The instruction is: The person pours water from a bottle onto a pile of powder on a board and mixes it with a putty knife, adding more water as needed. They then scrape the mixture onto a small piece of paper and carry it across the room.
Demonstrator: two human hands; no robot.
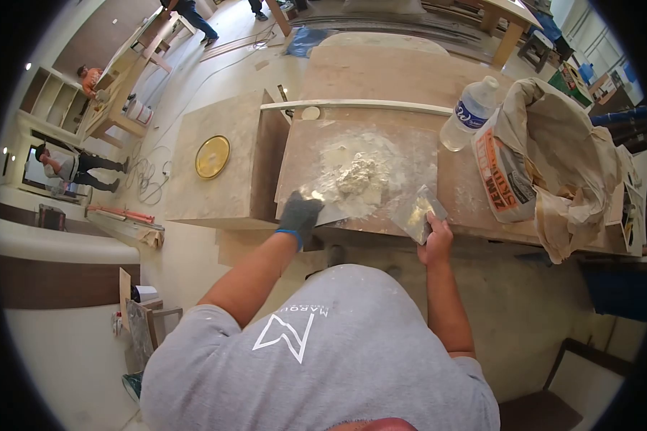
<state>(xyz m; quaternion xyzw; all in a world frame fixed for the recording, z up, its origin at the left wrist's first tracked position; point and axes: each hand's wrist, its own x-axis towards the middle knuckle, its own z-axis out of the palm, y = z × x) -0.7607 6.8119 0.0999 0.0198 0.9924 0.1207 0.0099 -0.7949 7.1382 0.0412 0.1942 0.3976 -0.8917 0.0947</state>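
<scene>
**Filler half mixed on the board, two blades in hand**

My left hand (300, 213), in a dark grey glove with a blue cuff, is clenched on the handle of a flat metal putty knife (325, 208) whose blade lies on the board just beside the heap. My right hand (436, 241), bare, grips a second, wider steel scraper (420, 210), held tilted at the near edge of the brown wooden work board (410, 161) and smeared with pale paste.

The pale, lumpy mound of plaster filler (356, 176) sits in the middle of that board, between my two blades, with a white dusty ring of dry powder spread around it. From the look of it, the powder has been tipped out and wetted, and the heap has begun to clump, so I judge the mixing is under way but not finished: the mound is still rough and crumbly, and loose powder round the edges has not been worked in.

To my right stand the clear plastic water bottle with a blue label (469, 112) and the open paper sack with orange print (525, 169), both close to the board. I see no filler spread onto any surface yet. Other people work well apart at the far left.
</scene>
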